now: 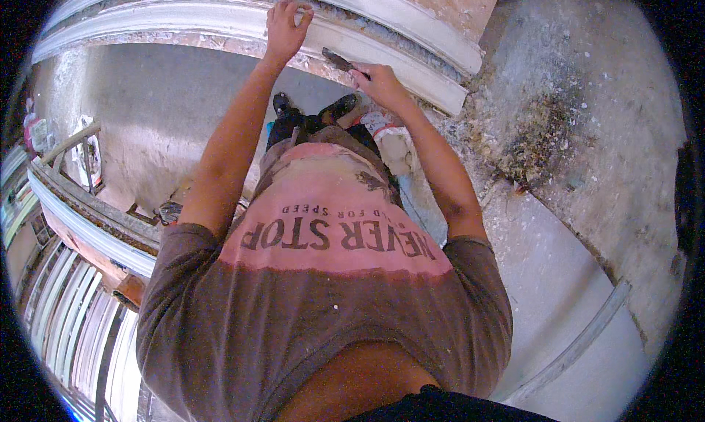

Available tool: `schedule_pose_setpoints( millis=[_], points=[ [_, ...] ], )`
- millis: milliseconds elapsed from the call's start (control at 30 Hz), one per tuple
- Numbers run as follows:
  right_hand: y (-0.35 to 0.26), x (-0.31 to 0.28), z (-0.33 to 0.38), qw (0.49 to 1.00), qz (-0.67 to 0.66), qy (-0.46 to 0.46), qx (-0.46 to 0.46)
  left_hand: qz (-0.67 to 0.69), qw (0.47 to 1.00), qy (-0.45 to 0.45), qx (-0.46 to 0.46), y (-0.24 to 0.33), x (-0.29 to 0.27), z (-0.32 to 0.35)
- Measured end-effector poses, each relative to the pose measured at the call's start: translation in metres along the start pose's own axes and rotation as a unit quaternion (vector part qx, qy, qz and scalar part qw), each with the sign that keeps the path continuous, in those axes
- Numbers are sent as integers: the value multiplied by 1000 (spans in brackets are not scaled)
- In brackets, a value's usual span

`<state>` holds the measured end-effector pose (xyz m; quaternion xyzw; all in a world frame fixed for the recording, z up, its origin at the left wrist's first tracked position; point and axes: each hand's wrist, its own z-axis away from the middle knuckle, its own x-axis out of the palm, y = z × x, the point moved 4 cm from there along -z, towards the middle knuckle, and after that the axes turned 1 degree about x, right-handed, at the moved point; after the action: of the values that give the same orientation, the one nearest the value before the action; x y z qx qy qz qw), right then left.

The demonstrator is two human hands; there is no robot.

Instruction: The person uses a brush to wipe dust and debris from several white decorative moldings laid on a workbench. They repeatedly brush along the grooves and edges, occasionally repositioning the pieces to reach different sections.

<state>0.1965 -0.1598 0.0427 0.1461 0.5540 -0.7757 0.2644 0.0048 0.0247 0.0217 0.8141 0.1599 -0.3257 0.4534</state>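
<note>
Two long white moulded strips lie side by side across the far side, the nearer strip and the farther strip, with a dark, crusted gap between them. Above the nearer strip is my left hand, its fingers curled and thumb and forefinger close together. Whether anything small is pinched there, I cannot make out. My right hand grips the handle of a putty knife. Its dark blade points up and left, over the nearer strip's front edge.
A pale, stained bucket stands by my feet, partly behind my right forearm. At left, a wooden stand and a rack of pale strips take up room. Dark, crumbly residue covers part of the floor at right.
</note>
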Motion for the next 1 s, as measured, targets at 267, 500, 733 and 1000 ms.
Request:
schedule_pose_setpoints(
  millis=[267,500,733,1000],
  points=[
    [9,0,6,999,-17,-17,22,30,999,5,-22,25,-9,17],
    [30,-102,84,971,201,131,-9,85,992,-77,-49,58,-5,28],
    [62,-124,59,958,279,-28,-65,-38,981,-178,68,111,-2,70],
    [-57,-64,-57,956,217,-93,-176,-96,970,-211,70,94,-21,90]
  ],
)
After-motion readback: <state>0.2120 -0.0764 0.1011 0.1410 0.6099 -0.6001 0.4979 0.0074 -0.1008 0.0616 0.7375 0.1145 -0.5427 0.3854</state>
